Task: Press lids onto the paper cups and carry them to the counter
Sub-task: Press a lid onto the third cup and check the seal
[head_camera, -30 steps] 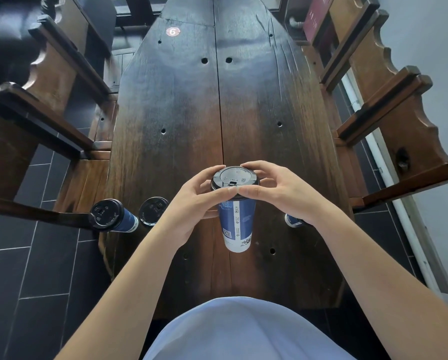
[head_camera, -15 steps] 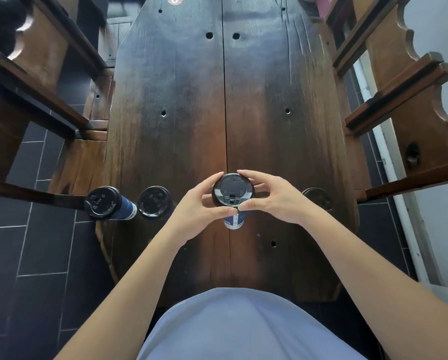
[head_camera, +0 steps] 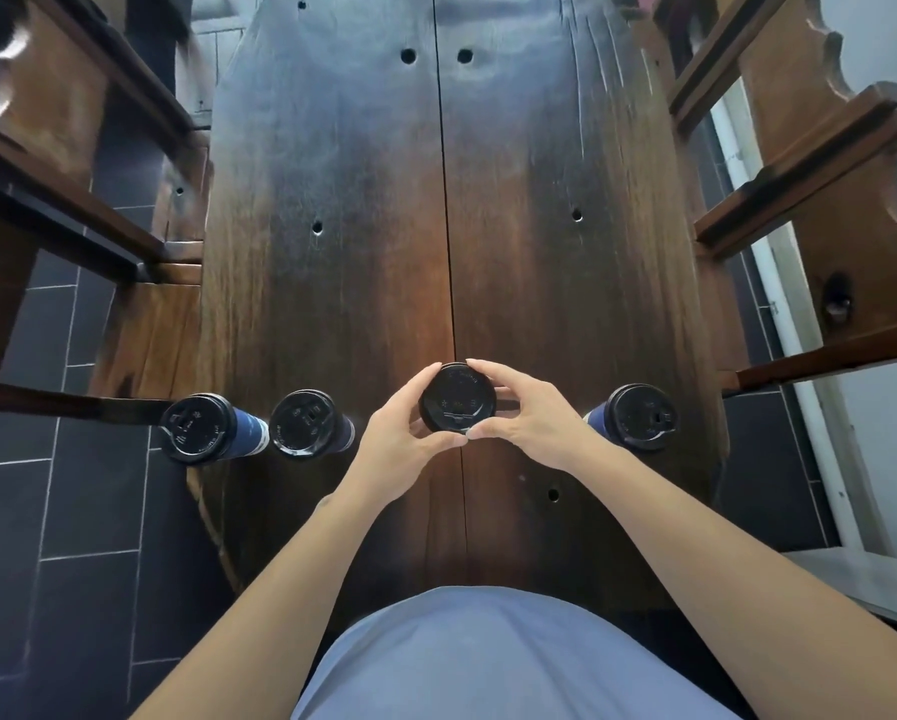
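1. Comparing with a second before, the view had swung straight over the lid (head_camera: 457, 402), so the blue cup wall that showed earlier was gone.
2. Left hand (head_camera: 402, 440) and right hand (head_camera: 526, 420) both kept their grip clenched round the lid rim, centre frame on the desk (head_camera: 332, 210), so probably still seating it.
3. Cup body hidden; can't tell if the lid had snapped on.

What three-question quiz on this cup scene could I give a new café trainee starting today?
1. How many lidded cups stand on the table?
2. True or false: the left hand rests flat on the table, away from the cups.
3. Which cup do both hands grip? A) the far-left cup B) the middle cup C) the right cup

Key: 1) four, counting the second cup; 2) false, it and the right hand hold the middle cup's lid rim; 3) B.
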